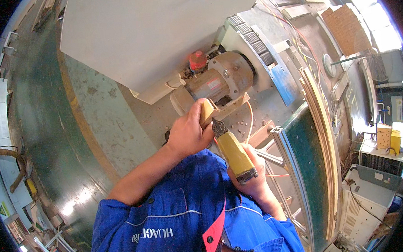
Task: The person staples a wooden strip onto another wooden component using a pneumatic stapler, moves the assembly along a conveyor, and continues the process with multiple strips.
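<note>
My left hand (pixel 188 133) is closed around a short piece of light wood (pixel 207 112), whose end sticks out past the fingers. In my right hand (pixel 255 181) is a yellow handheld power tool (pixel 236 155), apparently a pneumatic nailer or stapler, with a dark metal nose. The nose is close to the lower end of the wood; whether they touch cannot be told. Most of the right-hand fingers are hidden behind the tool. Beyond both hands sits a dusty electric motor (pixel 207 85) with a red cap or bottle (pixel 198 61) beside it.
A large pale panel (pixel 140 36) spans the upper middle. To the left runs a dark green belt or bench surface (pixel 45 111). At the right, long wooden strips (pixel 322 153) lie along a green-topped aluminium-framed table (pixel 300 133). An orange hose (pixel 251 119) hangs near the motor.
</note>
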`<state>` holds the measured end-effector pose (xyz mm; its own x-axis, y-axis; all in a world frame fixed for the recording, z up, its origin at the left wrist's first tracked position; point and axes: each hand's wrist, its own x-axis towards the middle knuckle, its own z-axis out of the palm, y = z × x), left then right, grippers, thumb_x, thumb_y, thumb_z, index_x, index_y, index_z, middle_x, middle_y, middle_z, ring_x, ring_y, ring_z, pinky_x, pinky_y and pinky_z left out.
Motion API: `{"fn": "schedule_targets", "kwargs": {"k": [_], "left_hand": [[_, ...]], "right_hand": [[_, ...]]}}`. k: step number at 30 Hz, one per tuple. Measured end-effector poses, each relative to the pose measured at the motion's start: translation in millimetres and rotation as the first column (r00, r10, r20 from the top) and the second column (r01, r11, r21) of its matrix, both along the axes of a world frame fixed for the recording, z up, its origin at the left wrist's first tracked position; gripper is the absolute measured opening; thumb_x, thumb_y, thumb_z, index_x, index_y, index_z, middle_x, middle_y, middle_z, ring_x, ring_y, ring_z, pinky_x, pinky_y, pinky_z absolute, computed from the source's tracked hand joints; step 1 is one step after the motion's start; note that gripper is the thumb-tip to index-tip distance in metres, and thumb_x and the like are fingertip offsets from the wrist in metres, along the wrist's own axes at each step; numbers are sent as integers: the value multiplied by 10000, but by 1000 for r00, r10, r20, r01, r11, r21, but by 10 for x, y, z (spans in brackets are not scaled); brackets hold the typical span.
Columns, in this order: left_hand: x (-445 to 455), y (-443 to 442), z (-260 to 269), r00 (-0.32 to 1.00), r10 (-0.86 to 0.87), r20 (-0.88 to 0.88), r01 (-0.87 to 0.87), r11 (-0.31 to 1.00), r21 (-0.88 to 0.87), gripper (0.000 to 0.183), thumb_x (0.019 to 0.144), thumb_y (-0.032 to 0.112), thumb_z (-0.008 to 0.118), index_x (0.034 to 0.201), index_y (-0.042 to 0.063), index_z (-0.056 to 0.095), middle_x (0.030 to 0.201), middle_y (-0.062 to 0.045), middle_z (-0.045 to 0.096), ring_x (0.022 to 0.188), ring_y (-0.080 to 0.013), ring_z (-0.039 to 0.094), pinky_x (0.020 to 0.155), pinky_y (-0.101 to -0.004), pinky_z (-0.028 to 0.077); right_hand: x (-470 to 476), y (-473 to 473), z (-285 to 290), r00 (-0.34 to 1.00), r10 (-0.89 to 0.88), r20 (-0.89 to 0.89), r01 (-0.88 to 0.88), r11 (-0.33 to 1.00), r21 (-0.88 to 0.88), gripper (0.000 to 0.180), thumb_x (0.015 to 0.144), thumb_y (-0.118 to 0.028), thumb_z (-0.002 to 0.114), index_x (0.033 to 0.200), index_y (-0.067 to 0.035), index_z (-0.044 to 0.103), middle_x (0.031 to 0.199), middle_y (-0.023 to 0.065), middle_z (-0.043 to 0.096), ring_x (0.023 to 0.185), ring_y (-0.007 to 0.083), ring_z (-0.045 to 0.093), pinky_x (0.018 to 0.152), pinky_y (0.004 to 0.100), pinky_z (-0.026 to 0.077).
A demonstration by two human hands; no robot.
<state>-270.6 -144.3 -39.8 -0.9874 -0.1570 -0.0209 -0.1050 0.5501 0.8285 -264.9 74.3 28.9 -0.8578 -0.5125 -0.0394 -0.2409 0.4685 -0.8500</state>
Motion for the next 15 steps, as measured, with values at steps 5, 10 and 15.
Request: {"fn": "schedule_targets", "kwargs": {"k": [5,10,15], "left_hand": [[-40,5,75,1000,-4,-7,4,1000,-5,668,855,229,680,1426,22,403,1173,-290,657,1002,-480,667,857,-523,563],[31,151,115,999,27,-23,-28,998,-53,776,822,207,721,1490,85,346,1239,-280,625,1072,-473,647,902,-518,553],[338,413,171,990,140,11,-140,990,-29,976,775,172,786,1577,102,233,1333,-272,552,1107,-471,618,917,-508,554]], "right_hand": [[-5,104,-65,997,-52,-54,47,996,-82,432,820,-81,768,1214,-14,602,1028,150,732,911,259,738,795,345,571],[-206,110,-327,946,-226,234,296,894,-337,105,951,-71,652,1024,-16,703,817,54,703,718,120,649,660,293,520],[-441,-209,-337,922,-178,343,300,890,-344,213,958,-107,686,1143,-1,690,1038,98,724,865,157,683,764,296,544]]}}
